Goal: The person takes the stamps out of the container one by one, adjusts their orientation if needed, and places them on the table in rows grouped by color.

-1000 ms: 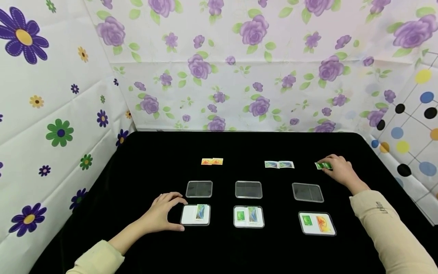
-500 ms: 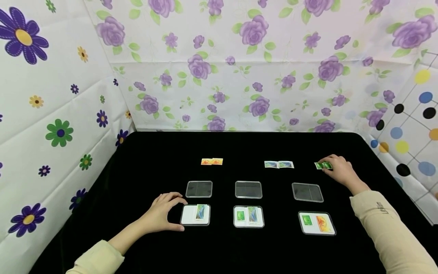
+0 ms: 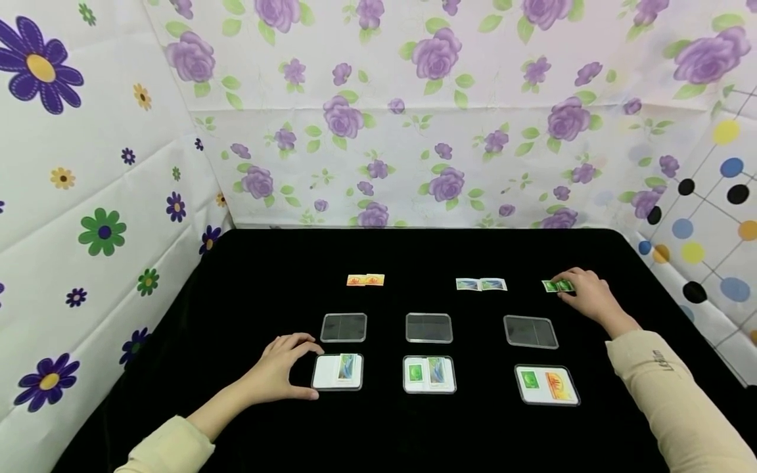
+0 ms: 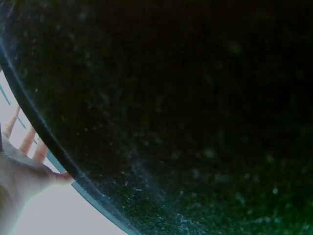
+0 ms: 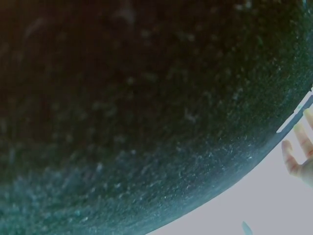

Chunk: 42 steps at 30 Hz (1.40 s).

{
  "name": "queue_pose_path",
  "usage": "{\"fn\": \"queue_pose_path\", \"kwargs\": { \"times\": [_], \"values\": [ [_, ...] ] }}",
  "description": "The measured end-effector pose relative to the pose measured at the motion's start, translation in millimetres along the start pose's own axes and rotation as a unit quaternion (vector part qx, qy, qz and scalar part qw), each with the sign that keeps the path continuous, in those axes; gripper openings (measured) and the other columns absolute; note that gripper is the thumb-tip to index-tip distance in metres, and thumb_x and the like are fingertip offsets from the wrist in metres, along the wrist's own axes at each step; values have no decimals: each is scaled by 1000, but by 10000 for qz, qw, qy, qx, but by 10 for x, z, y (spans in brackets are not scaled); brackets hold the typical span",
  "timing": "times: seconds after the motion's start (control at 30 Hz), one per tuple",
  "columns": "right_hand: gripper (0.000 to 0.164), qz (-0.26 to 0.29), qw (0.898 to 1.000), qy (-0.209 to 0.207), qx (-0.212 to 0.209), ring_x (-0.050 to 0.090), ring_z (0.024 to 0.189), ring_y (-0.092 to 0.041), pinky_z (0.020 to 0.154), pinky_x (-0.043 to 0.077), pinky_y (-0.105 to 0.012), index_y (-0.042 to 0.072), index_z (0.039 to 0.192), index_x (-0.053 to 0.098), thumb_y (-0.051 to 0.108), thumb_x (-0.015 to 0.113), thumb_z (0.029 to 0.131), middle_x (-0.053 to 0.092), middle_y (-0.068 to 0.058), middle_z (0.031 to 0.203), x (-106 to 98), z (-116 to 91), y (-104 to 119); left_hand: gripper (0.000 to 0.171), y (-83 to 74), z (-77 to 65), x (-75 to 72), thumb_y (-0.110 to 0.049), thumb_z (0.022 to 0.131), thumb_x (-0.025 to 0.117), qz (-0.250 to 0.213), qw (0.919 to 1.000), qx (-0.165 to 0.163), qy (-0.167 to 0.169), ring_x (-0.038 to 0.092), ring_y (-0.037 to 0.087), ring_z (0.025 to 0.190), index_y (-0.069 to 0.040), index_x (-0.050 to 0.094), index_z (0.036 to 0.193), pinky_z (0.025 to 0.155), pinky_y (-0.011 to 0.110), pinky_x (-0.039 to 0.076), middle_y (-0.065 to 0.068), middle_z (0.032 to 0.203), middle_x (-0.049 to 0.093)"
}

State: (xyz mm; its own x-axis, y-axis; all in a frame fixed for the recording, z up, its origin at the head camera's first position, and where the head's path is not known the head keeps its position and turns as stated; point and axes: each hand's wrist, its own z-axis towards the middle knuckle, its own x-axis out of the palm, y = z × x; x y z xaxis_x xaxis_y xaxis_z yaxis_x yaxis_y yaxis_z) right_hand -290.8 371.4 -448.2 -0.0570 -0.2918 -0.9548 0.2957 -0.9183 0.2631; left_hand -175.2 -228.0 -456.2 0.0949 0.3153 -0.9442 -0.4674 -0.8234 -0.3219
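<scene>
In the head view my left hand (image 3: pixel 278 371) lies at the left edge of a clear case (image 3: pixel 324 372), its thumb and index fingertips at the two left corners. That case holds a white insert with one blue-green stamp (image 3: pixel 347 367). My right hand (image 3: pixel 591 294) reaches to the far right, thumb and index finger pinching at small green stamps (image 3: pixel 551 286) that lie on the black cloth. The hand covers part of these stamps. Both wrist views are mostly dark, with my left hand (image 4: pixel 22 176) and right hand (image 5: pixel 304 152) only at their edges.
Two more cases stand in the front row: a middle case (image 3: pixel 430 390) and a right case (image 3: pixel 547 402), each with two stamps. Behind them lie several clear lids (image 3: pixel 344 327). Farther back are orange stamps (image 3: pixel 365 280) and blue-green stamps (image 3: pixel 481 284). Floral sheets enclose the black-covered table (image 3: pixel 284 263).
Both hands stay almost where they were. The right hand's fingertips shift only slightly at the green stamps, and the whole view drifts a little.
</scene>
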Motion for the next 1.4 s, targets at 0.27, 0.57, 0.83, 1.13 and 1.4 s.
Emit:
{"fn": "queue_pose_path", "kwargs": {
  "times": [0.27, 0.57, 0.83, 1.13, 1.4],
  "values": [
    [31, 117, 9999, 32, 43, 44, 107, -54, 81, 34, -69, -2, 116, 60, 9, 62, 87, 51, -32, 120, 3, -30, 21, 67, 23, -19, -24, -50, 60, 83, 0, 9999, 5, -111, 44, 39, 121, -25, 57, 117, 95, 72, 29, 10, 131, 51],
    [32, 178, 9998, 46, -21, 44, 107, -53, 82, 34, -69, -3, 117, 59, 9, 61, 87, 50, -32, 121, -24, -82, 50, 68, 21, -3, -7, -52, 60, 82, -17, 10000, -2, -42, 45, 38, 121, -26, 57, 117, 95, 71, 30, 10, 131, 51],
    [31, 280, 9996, -55, 20, 44, 107, -52, 82, 34, -69, -3, 116, 60, 9, 62, 87, 51, -31, 121, 8, -121, 73, 68, 19, 3, -19, -53, 61, 82, -40, 10000, 39, -81, 44, 40, 122, -26, 57, 117, 95, 73, 29, 10, 131, 51],
    [32, 490, 9984, -289, -80, 46, 107, -50, 84, 36, -66, -4, 115, 60, 8, 64, 86, 53, -30, 119, 24, -161, 166, 67, 7, 0, -13, -51, 60, 82, -62, 9998, 95, -161, 45, 40, 121, -25, 58, 116, 94, 73, 29, 11, 130, 52],
    [31, 971, 9940, -430, -258, 49, 106, -48, 87, 39, -61, -7, 114, 60, 6, 66, 86, 56, -31, 116, 4, -196, 246, 68, 4, 4, 3, -52, 61, 82, -4, 9999, 52, -90, 45, 39, 121, -25, 58, 118, 95, 71, 30, 11, 131, 51]
  ]
}}
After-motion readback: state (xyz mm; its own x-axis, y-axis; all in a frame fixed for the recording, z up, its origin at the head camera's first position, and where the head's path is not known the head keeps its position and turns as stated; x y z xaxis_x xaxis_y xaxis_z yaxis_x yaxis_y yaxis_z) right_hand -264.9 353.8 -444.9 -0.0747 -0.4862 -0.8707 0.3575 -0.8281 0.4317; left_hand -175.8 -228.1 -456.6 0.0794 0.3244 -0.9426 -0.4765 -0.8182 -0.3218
